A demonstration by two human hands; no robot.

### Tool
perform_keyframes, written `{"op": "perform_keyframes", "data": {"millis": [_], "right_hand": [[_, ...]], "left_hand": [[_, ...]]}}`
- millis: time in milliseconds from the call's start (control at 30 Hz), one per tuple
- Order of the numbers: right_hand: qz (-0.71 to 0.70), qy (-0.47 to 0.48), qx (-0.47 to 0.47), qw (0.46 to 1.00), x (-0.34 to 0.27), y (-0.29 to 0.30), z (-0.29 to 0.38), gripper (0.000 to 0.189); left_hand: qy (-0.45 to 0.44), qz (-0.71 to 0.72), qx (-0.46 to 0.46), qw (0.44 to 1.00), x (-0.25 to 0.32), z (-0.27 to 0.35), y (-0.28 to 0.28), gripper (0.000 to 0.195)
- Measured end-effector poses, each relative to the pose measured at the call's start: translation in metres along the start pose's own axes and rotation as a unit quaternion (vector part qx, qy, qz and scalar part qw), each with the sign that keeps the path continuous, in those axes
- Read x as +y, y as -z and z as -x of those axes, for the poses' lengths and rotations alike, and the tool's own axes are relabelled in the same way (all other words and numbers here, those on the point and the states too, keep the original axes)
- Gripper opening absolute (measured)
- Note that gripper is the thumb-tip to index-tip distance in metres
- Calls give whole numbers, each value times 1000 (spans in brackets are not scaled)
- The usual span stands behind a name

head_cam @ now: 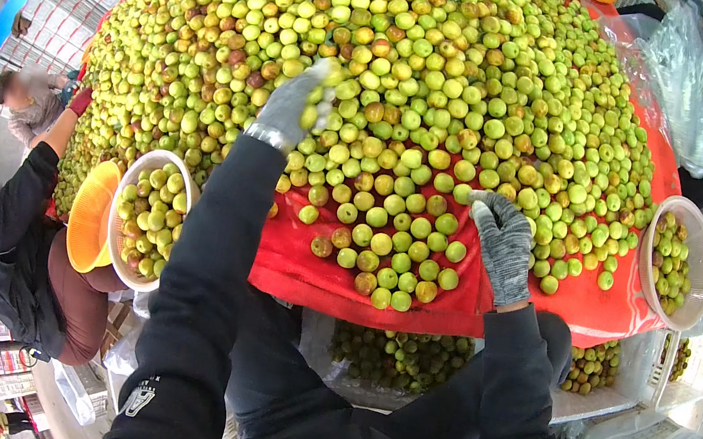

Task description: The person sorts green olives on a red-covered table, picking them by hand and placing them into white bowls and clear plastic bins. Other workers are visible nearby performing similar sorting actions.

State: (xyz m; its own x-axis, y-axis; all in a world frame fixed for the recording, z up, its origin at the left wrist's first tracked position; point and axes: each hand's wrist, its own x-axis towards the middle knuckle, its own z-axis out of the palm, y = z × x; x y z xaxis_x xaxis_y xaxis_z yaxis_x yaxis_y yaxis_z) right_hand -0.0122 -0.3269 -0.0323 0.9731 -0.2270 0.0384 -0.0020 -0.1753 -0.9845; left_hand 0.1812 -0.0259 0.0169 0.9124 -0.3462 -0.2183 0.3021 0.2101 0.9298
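Observation:
A large heap of green and brown-flushed jujubes (375,77) covers a red cloth (294,273) in front of me. My left hand (291,101), in a grey glove with pale fingertips, reaches over the heap. Its fingers curl around a few jujubes (308,117); motion blur hides how many. My right hand (501,248), in a mottled grey knit glove, hangs low over the near side of the heap. Its fingertips meet a single green jujube (462,193), but whether they grip it is unclear. Loose jujubes (386,277) lie spread between my forearms.
Left of my left arm, a white basket (116,208) of jujubes stands against an orange basket (89,214). Another white basket (694,298) sits at the right edge. A crate of jujubes (401,360) is below the cloth. A co-worker (7,232) reaches in from the left.

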Motion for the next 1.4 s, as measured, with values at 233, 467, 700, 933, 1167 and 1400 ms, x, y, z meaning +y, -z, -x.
{"op": "perform_keyframes", "data": {"millis": [233, 467, 700, 933, 1167, 1400], "right_hand": [[11, -29, -16, 999, 5, -6, 4, 18], [283, 216, -64, 932, -9, -61, -3, 24], [589, 155, -340, 716, -52, -107, 15, 62], [499, 186, -300, 791, -50, -36, 35, 39], [393, 197, -134, 888, -44, -119, -59, 33], [225, 54, -287, 930, -53, -116, -86, 36]], "left_hand": [[33, 481, 66, 873, -38, 166, 10, 49], [29, 534, 137, 834, -63, 178, 31, 38], [-15, 505, 197, 840, -56, 177, 45, 32], [-14, 522, 171, 835, -56, 172, 45, 28], [10, 496, 165, 852, -57, 166, 43, 27], [51, 463, 66, 882, -69, 151, 42, 25]]}}
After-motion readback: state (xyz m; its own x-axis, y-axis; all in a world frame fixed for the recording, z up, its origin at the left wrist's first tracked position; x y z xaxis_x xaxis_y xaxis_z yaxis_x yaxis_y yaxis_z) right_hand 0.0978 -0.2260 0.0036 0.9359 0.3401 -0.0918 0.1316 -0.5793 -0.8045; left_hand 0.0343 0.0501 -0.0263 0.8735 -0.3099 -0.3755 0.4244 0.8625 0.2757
